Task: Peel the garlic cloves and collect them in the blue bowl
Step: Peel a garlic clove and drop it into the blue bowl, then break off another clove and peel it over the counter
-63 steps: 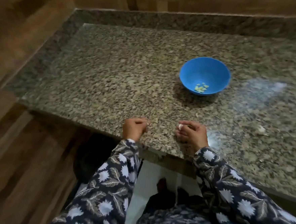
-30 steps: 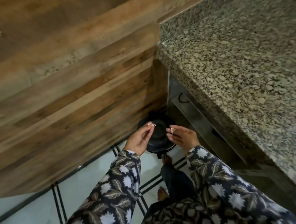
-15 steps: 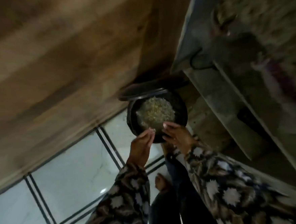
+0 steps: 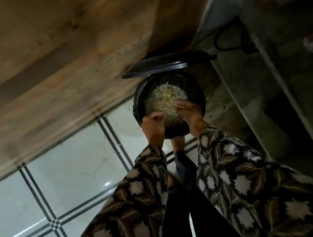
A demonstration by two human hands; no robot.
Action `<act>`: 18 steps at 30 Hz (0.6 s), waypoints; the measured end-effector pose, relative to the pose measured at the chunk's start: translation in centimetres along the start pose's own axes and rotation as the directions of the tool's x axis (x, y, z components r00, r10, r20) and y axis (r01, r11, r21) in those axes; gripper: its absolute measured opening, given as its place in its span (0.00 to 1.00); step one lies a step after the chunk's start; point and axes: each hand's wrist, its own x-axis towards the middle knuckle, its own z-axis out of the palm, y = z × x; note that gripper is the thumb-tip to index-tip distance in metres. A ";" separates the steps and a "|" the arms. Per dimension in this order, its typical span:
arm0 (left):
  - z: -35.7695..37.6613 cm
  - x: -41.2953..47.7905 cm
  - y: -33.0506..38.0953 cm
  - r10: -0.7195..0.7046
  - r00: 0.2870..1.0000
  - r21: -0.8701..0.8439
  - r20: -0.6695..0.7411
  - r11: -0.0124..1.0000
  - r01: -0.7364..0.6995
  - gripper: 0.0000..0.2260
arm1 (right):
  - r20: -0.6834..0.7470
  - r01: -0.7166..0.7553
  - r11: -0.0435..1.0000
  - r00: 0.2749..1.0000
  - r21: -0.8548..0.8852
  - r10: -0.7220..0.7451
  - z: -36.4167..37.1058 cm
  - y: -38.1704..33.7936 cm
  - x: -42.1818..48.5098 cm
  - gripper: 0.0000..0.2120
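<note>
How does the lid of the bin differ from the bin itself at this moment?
The lid is flat and thin, seen almost edge-on; the bin is round and deep. The lid stands raised behind the opening; the bin sits open below it. The lid carries nothing visible; the bin holds pale scraps. Both are black.

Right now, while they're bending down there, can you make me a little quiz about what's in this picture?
1. True or false: the lid of the black bin stands open.
2. Where are the left hand and the right hand?
A) over the open bin
B) flat on a countertop
C) inside a blue bowl
3. Fill in: the floor beside the bin is laid with white ____.

Key: 1 true; 2 A; 3 tiles.
</note>
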 end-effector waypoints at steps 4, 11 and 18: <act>-0.9 -0.6 0.0 -0.012 0.999 -0.091 -0.045 0.996 0.008 0.09 | -0.012 0.008 1.000 1.000 -0.021 -0.008 0.0 0.0 -1.1 0.02; -6.5 -8.7 3.4 0.113 0.992 -0.247 0.055 0.964 -0.096 0.13 | 0.090 0.217 0.976 0.973 -0.036 -0.213 -2.9 -3.6 -11.9 0.13; -10.0 -25.3 12.8 0.469 0.870 -0.265 0.154 0.868 -0.421 0.12 | 0.150 0.352 0.927 0.917 0.128 -0.369 -11.7 -8.9 -29.8 0.10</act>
